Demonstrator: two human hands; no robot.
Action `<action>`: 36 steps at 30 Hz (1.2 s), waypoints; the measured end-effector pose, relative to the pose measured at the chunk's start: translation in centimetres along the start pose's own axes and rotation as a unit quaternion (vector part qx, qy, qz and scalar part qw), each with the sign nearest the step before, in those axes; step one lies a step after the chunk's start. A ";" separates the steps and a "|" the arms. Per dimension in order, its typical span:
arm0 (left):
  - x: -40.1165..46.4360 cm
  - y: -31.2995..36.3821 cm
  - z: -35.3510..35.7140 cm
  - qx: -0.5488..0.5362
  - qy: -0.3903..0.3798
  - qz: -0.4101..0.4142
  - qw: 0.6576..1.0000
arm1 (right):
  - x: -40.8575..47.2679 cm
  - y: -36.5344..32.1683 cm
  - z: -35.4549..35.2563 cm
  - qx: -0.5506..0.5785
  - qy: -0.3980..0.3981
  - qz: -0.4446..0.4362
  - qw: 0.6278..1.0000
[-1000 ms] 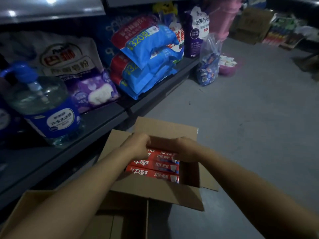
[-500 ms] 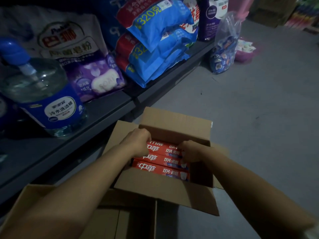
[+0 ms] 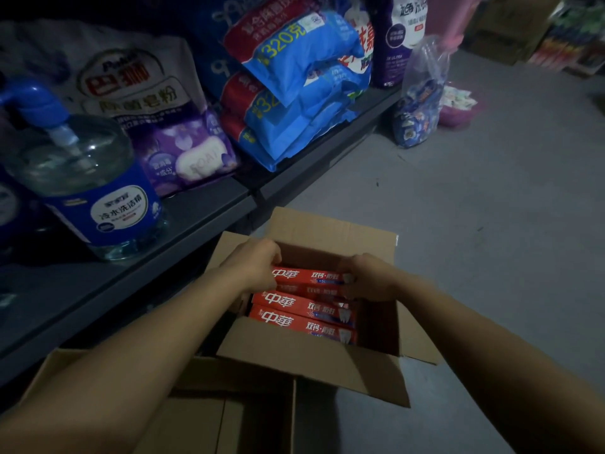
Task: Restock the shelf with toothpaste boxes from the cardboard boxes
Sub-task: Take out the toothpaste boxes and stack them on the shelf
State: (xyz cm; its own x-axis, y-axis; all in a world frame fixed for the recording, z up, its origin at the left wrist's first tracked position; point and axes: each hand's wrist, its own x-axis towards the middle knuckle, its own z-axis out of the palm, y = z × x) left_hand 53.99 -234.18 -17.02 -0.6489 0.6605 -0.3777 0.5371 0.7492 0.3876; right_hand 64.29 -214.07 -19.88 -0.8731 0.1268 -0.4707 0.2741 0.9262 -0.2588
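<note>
A person's left hand (image 3: 253, 267) and right hand (image 3: 371, 276) reach into an open cardboard box (image 3: 314, 365) on the floor (image 3: 474, 231), each curled round one end of the top toothpaste box (image 3: 311, 277) of a red stack, the left at the logo end, the right at the far end. At least one more carton seems caught in the same grip just beneath, though the dim light leaves the count uncertain. Two further toothpaste boxes (image 3: 302, 314) lie flat in the cardboard box on the side nearer the camera. A second cardboard box (image 3: 196, 407), its flaps mostly shut, sits against the near side of the open one.

The shelf (image 3: 183, 221) runs to the left of the open box and beyond it, with a clear jug of detergent (image 3: 95, 191) standing on it and blue bags (image 3: 294, 93) stacked beyond; bare shelf shows in front of the jug.

The step in hand appears to be lifting a handful of cartons out. Done well, that means squeezing evenly from both ends so the gripped cartons stay together, raising them straight up clear of the standing flaps, and keeping them level while swinging left toward the shelf. A lopsided squeeze would likely let the lower carton slip back into the box.
</note>
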 end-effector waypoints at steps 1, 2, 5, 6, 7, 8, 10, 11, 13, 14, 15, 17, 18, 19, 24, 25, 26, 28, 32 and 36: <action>-0.3 0.1 -0.5 0.000 0.002 0.001 1.000 | -0.5 -0.1 -0.7 -0.002 0.004 -0.003 1.000; -0.5 0.2 -1.1 0.000 0.003 0.002 1.000 | -1.1 -0.2 -1.4 -0.001 0.010 -0.006 1.000; -1.4 0.3 -3.5 0.021 0.020 0.007 1.000 | -3.0 0.0 -3.5 0.063 0.020 0.006 0.998; -1.7 0.3 -4.4 0.029 0.030 0.009 0.999 | -3.7 0.1 -4.2 0.097 0.018 0.012 0.995; -2.0 0.4 -5.4 0.034 0.041 0.010 0.999 | -4.3 0.1 -5.0 0.129 0.013 0.014 0.991; -2.4 0.5 -6.4 0.037 0.052 0.011 0.998 | -4.9 0.0 -5.9 0.155 0.007 0.015 0.988; -3.5 0.7 -8.5 0.040 0.068 0.010 0.997 | -6.1 -0.4 -7.8 0.207 -0.004 0.015 0.978; -4.1 0.8 -9.6 0.042 0.073 0.010 0.996 | -6.6 -0.6 -8.7 0.228 -0.011 0.013 0.974; -5.4 0.9 -11.8 0.054 0.089 0.014 0.994 | -7.6 -1.4 -10.7 0.246 -0.016 0.003 0.969; -6.1 0.8 -12.9 0.063 0.101 0.017 0.993 | -8.1 -1.9 -11.8 0.248 -0.016 -0.002 0.969; -6.9 0.8 -13.9 0.073 0.111 0.021 0.991 | -8.6 -2.5 -12.9 0.247 -0.015 -0.009 0.969; -8.5 0.8 -15.9 0.088 0.124 0.030 0.988 | -9.5 -3.9 -15.1 0.243 -0.013 -0.028 0.969; -9.4 0.8 -16.9 0.089 0.130 0.033 0.987 | -9.9 -4.8 -16.3 0.239 -0.011 -0.037 0.970; -10.3 0.7 -17.8 0.087 0.134 0.034 0.987 | -10.4 -5.8 -17.3 0.234 -0.007 -0.048 0.971; -14.8 -0.6 -22.7 0.093 0.153 0.030 0.983 | -12.1 -10.9 -22.3 0.216 0.031 -0.114 0.969; -15.7 -1.1 -23.8 0.091 0.163 0.028 0.982 | -12.4 -12.0 -23.2 0.210 0.040 -0.127 0.969; -16.7 -1.5 -25.0 0.088 0.175 0.025 0.980 | -12.6 -13.2 -24.2 0.202 0.049 -0.139 0.968; -18.8 -2.2 -27.1 0.085 0.196 0.012 0.977 | -13.1 -15.7 -26.0 0.185 0.068 -0.168 0.966; -23.0 -4.0 -30.9 0.088 0.232 -0.010 0.969 | -13.7 -20.2 -29.4 0.183 0.063 -0.228 0.954; -26.6 -5.7 -34.2 0.063 0.257 -0.032 0.964 | -13.6 -24.3 -31.9 0.169 0.067 -0.268 0.946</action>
State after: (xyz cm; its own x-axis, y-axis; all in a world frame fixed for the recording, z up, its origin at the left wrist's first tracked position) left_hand 49.74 -257.71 19.55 -0.8465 0.5261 0.0821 0.5277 0.8085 0.2606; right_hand 56.66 -227.01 19.77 -0.9601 -0.2649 -0.0902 -0.1296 0.7067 -0.6956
